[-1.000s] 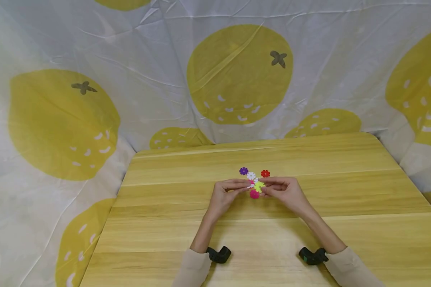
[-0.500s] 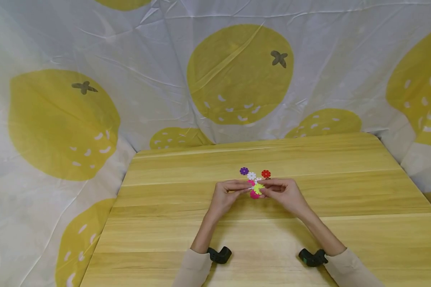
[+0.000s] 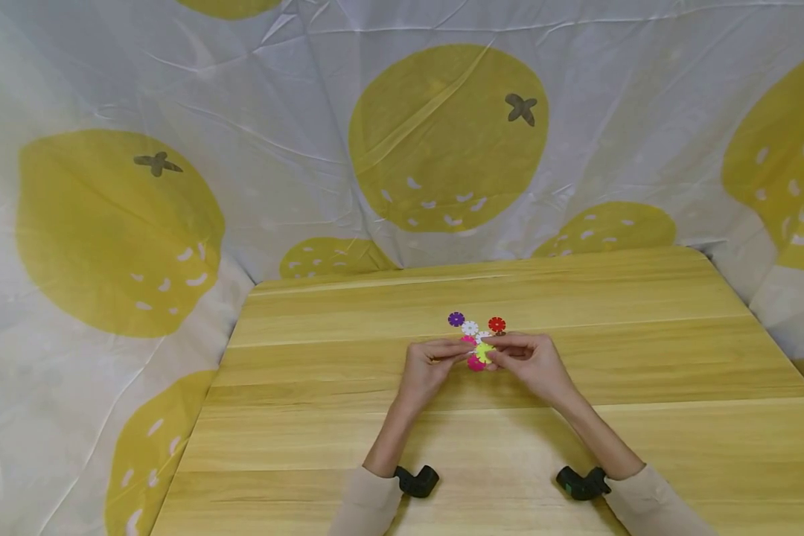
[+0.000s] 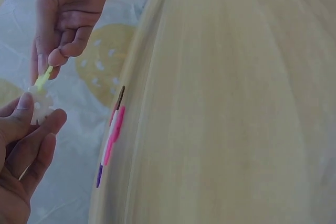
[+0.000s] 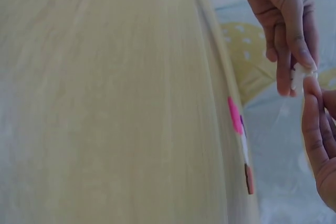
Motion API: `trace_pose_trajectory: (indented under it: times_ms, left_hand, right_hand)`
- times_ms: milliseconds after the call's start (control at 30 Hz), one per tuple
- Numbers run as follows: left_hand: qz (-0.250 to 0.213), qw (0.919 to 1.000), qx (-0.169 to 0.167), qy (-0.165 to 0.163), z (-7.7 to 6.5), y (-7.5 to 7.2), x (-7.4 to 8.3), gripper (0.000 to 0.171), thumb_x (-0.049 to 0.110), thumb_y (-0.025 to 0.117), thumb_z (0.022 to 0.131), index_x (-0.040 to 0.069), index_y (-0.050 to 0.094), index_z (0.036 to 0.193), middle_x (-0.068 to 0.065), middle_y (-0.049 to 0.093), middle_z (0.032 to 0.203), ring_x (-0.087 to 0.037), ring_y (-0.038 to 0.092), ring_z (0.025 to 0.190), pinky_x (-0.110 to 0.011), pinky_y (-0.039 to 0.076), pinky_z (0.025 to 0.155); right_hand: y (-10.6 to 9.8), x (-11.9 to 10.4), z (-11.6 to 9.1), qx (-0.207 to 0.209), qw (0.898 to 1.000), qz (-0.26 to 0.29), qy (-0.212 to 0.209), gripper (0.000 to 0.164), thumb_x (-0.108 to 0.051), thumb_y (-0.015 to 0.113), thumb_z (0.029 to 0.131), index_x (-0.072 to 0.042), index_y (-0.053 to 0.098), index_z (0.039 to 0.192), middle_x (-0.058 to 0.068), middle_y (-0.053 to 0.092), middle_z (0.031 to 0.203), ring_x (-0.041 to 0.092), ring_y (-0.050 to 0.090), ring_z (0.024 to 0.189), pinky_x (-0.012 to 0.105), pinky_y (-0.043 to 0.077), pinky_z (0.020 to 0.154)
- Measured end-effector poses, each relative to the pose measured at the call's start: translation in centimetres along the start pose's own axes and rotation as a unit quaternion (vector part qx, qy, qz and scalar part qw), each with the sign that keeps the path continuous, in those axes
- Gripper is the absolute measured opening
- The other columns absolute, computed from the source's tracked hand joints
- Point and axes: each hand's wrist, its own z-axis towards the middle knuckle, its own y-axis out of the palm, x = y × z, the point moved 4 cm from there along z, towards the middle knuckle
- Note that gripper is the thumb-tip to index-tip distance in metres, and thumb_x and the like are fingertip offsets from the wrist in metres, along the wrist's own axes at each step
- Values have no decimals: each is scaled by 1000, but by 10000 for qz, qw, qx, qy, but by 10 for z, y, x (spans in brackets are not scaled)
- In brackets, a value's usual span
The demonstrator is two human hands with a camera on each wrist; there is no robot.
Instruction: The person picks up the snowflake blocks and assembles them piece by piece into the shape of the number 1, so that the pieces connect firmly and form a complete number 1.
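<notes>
My left hand [image 3: 425, 368] pinches a white notched snowflake disc [image 4: 42, 107] between thumb and fingers. From the other side, my right hand [image 3: 536, 366] grips a yellow snowflake disc [image 3: 485, 353] by its edge. The two discs meet edge to edge at an angle in the left wrist view, held up off the table. In the right wrist view, the white disc shows under the left thumb, while the right fingers [image 5: 314, 129] hide the yellow one. Beneath the hands, a pink disc [image 3: 476, 364] is partly covered.
More loose discs lie just beyond the hands on the wooden table [image 3: 308, 432]: a purple one [image 3: 456, 319], a white one [image 3: 470, 327], a red one [image 3: 496, 324] and a brown one [image 3: 501, 333]. A lemon-print cloth [image 3: 295, 134] hangs behind the table.
The left wrist and forearm have shifted slightly right and the left hand has turned a little. The yellow disc has moved slightly and changed its tilt between the fingertips.
</notes>
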Motion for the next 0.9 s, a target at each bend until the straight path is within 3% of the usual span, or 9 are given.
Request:
trace_pose_trajectory:
  times_ms: [200, 467, 633, 800, 900]
  left_hand:
    - [49, 9999, 86, 78, -2, 4, 1, 12, -2, 73, 92, -1, 82, 101, -18, 79, 100, -31, 78, 100, -23, 61, 83]
    - [-20, 9991, 69, -427, -2, 3, 0, 12, 2, 74, 93, -1, 82, 101, -18, 79, 100, -27, 78, 99, -27, 62, 81]
    - [-240, 9972, -105, -705, -1, -1, -3, 13, 6, 74, 93, 0, 82, 102, -17, 80, 103, -24, 79, 97, -28, 63, 81]
    - [-544, 9968, -116, -571, 0, -1, -4, 15, 2, 71, 95, -5, 80, 105, -20, 79, 103, -31, 78, 96, -45, 63, 82]
    - [-696, 9960, -79, -557, 1, -1, -3, 15, -1, 69, 95, -8, 78, 105, -23, 78, 103, -35, 78, 96, -52, 61, 82]
  right_hand:
    - [1, 0, -1, 143, 9999, -48, -83, 24, 2, 70, 96, 10, 73, 118, 32, 73, 109, 21, 79, 76, 44, 63, 74]
    - [2, 6, 1, 160, 9988, 9, 455, 27, -3, 71, 97, 8, 72, 121, 31, 73, 111, 30, 79, 82, 44, 62, 80]
    - [1, 4, 2, 57, 9985, 129, 534, 31, -6, 68, 99, 9, 69, 126, 32, 73, 113, 26, 79, 84, 46, 61, 83]
    - [0, 4, 2, -144, 9980, 323, 515, 35, -6, 66, 100, 12, 64, 131, 28, 75, 112, 18, 79, 86, 42, 62, 84]
    - [-2, 4, 2, -363, 9972, 383, 538, 41, -5, 68, 99, 13, 60, 135, 18, 79, 103, 24, 79, 90, 37, 63, 85]
